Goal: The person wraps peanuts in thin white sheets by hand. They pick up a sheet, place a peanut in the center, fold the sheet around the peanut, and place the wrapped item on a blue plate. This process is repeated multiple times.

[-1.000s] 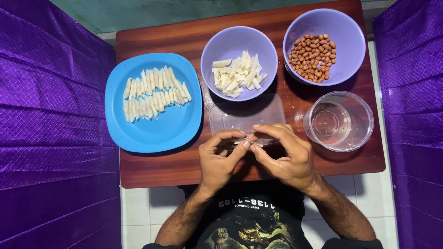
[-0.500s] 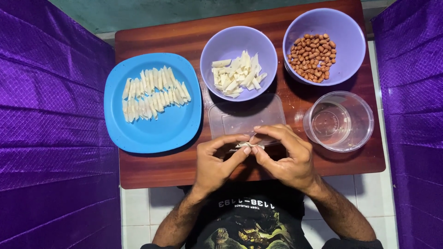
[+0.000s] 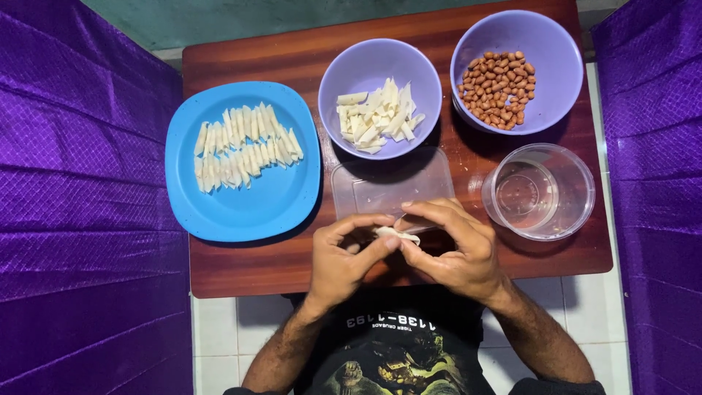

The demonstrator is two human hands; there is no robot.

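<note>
Head view. Left hand (image 3: 342, 257) and right hand (image 3: 452, 249) meet at the near edge of the bench (image 3: 248, 267), forearms angled in from below. Fingers of both pinch one small pale dough piece (image 3: 393, 235) between them, held just above the bench edge. The piece is mostly covered by fingertips; its shape is hard to make out.

Count: two purple bowls, one with white strips (image 3: 376, 115), one with peanuts (image 3: 499, 88); one blue plate (image 3: 241, 208) of rolled pieces; one clear tray (image 3: 391, 183); one clear round tub (image 3: 540, 192).
</note>
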